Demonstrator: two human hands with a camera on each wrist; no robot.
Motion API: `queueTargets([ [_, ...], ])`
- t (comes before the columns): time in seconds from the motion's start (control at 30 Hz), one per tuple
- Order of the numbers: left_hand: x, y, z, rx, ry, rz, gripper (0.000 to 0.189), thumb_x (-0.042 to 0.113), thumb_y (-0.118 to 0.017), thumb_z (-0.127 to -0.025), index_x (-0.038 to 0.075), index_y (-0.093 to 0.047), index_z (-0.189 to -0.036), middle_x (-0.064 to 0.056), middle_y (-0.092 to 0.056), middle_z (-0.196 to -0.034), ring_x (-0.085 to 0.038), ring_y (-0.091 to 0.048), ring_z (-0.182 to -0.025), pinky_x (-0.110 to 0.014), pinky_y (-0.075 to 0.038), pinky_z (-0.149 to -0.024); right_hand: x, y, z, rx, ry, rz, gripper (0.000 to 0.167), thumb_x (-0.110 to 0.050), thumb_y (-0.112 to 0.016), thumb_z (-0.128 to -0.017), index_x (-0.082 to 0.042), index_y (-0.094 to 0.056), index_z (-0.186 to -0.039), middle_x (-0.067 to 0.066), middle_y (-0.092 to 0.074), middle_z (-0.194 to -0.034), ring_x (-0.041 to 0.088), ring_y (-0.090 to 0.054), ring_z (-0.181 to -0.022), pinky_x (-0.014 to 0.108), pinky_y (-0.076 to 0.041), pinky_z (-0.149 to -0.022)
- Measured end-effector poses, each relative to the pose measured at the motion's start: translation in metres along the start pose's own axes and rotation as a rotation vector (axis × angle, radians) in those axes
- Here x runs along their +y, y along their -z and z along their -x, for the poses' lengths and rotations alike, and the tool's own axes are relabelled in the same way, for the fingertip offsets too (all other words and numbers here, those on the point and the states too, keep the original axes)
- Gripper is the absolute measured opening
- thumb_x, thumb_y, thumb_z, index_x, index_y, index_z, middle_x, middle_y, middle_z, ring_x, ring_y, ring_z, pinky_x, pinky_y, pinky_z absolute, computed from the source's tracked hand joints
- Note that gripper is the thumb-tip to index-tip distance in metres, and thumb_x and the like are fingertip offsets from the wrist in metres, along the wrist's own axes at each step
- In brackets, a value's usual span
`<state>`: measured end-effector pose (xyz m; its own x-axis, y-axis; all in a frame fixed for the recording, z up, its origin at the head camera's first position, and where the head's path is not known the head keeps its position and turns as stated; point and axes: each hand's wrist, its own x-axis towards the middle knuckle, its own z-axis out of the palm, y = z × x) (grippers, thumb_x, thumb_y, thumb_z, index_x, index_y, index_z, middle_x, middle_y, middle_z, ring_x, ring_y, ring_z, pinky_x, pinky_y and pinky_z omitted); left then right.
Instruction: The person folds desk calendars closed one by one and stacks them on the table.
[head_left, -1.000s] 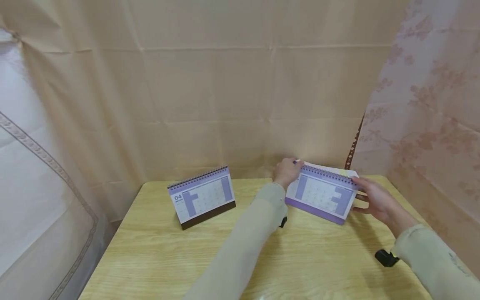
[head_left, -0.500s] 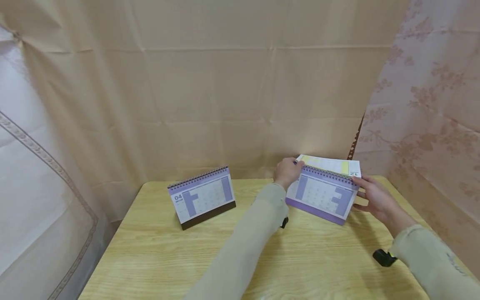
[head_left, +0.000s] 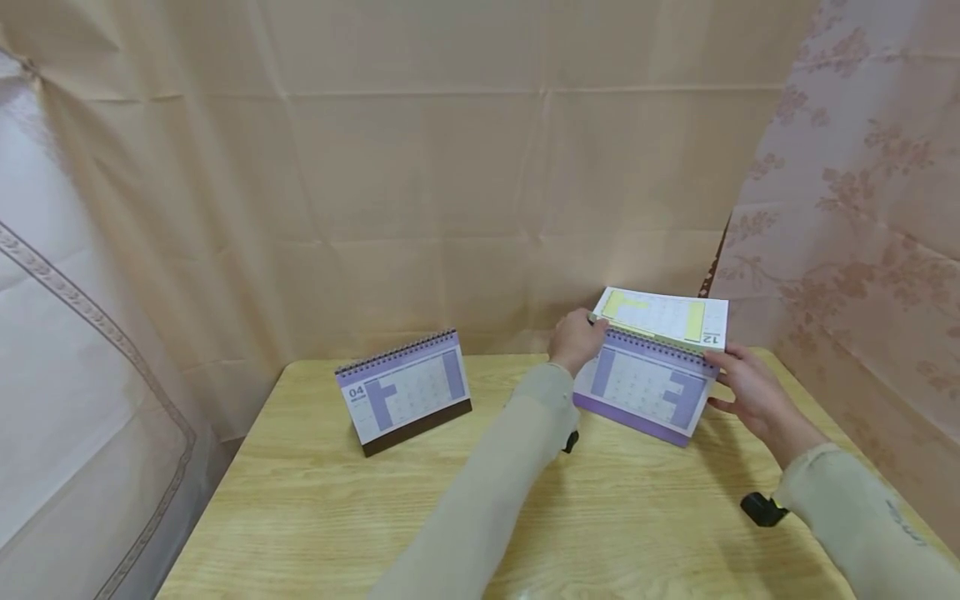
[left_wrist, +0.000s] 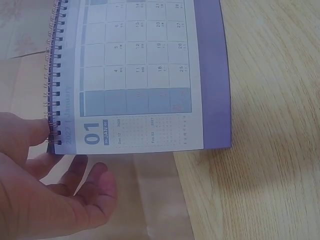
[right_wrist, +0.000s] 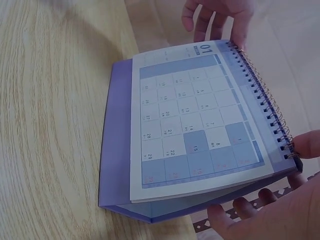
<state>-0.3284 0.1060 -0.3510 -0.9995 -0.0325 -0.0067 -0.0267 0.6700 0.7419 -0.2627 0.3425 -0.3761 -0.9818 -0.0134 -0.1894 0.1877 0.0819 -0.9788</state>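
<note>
Both hands are on the purple-based calendar (head_left: 648, 392), a tent-shaped desk one at the far right of the worktop (head_left: 420, 517). The left hand (head_left: 576, 342) has its top corner pinched, thumb against the end of the wire coil (left_wrist: 56, 75) and the first finger behind; the other fingers (left_wrist: 102, 187) bend loosely in the air below, slightly spread. The right hand (head_left: 757, 396) grips the opposite top corner the same way, thumb on the coil's end, fingers spaced apart behind the card. I can't tell from here whether the base bears its full weight on the wood.

Its front sheet is a pale blue-and-white January grid, smooth paper over a stiff purple card. Beyond the coil a white page with yellow blocks (head_left: 660, 315) leans back, its "12" upside down to me.

Well apart to the left stands a second calendar (head_left: 405, 392), coil-bound too, with a dark brown base and "04" printed on it. The worktop has a light, streaky wood grain and rounded far corners. Creased beige cloth (head_left: 412, 183) hangs behind, with pinkish floral fabric (head_left: 862, 250) on the right.
</note>
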Motion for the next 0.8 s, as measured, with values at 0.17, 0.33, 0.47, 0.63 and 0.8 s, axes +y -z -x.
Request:
queueTargets([
  [0.17, -0.0015, 0.0014, 0.0015, 0.005, -0.007, 0.04, 0.031, 0.038, -0.06, -0.103, 0.014, -0.067, -0.12, 0.001, -0.067, -0.097, -0.017, -0.061, -0.091, -0.034, -0.048, -0.08, 0.0003, -0.0021, 0.0006, 0.031, 0.02, 0.037, 0.045, -0.04, -0.044, -0.109, -0.016, -0.034, -0.145, -0.002, -0.049, -0.126, 0.04, -0.026, -0.139, 0.073, -0.023, -0.109],
  [0.33, -0.0009, 0.0028, 0.0028, 0.013, -0.023, 0.042, 0.029, 0.035, -0.061, -0.102, 0.013, -0.063, -0.12, 0.0, -0.065, -0.096, -0.018, -0.061, -0.093, -0.034, -0.048, -0.083, 0.0, -0.0051, 0.0007, 0.078, 0.047, 0.084, 0.043, -0.04, -0.047, -0.108, -0.016, -0.036, -0.142, 0.006, -0.044, -0.133, 0.031, -0.039, -0.128, 0.071, -0.028, -0.107],
  [0.47, 0.0005, 0.0027, 0.0031, 0.006, -0.018, 0.055, 0.029, 0.036, -0.061, -0.103, 0.014, -0.063, -0.122, 0.001, -0.064, -0.095, -0.016, -0.06, -0.09, -0.032, -0.048, -0.08, -0.0011, -0.0057, 0.0009, 0.086, 0.056, 0.103, 0.051, -0.039, -0.044, -0.108, -0.007, -0.033, -0.146, 0.013, -0.04, -0.137, 0.028, -0.041, -0.123, 0.072, -0.028, -0.106],
  [0.63, -0.0001, 0.0016, 0.0016, 0.005, -0.007, 0.064, 0.029, 0.036, -0.061, -0.102, 0.014, -0.063, -0.122, 0.001, -0.065, -0.097, -0.016, -0.059, -0.091, -0.032, -0.048, -0.081, -0.0012, -0.0075, 0.0013, 0.095, 0.06, 0.135, 0.064, -0.04, -0.042, -0.109, 0.003, -0.024, -0.152, 0.019, -0.036, -0.141, 0.03, -0.04, -0.125, 0.07, -0.032, -0.106],
  [0.8, -0.0035, 0.001, 0.0004, 0.0, -0.004, 0.067, 0.03, 0.036, -0.061, -0.102, 0.014, -0.063, -0.122, 0.001, -0.065, -0.099, -0.016, -0.059, -0.091, -0.033, -0.049, -0.081, 0.001, -0.008, 0.0005, 0.093, 0.057, 0.157, 0.068, -0.041, -0.041, -0.109, 0.007, -0.022, -0.153, 0.021, -0.036, -0.141, 0.034, -0.038, -0.129, 0.068, -0.034, -0.106],
])
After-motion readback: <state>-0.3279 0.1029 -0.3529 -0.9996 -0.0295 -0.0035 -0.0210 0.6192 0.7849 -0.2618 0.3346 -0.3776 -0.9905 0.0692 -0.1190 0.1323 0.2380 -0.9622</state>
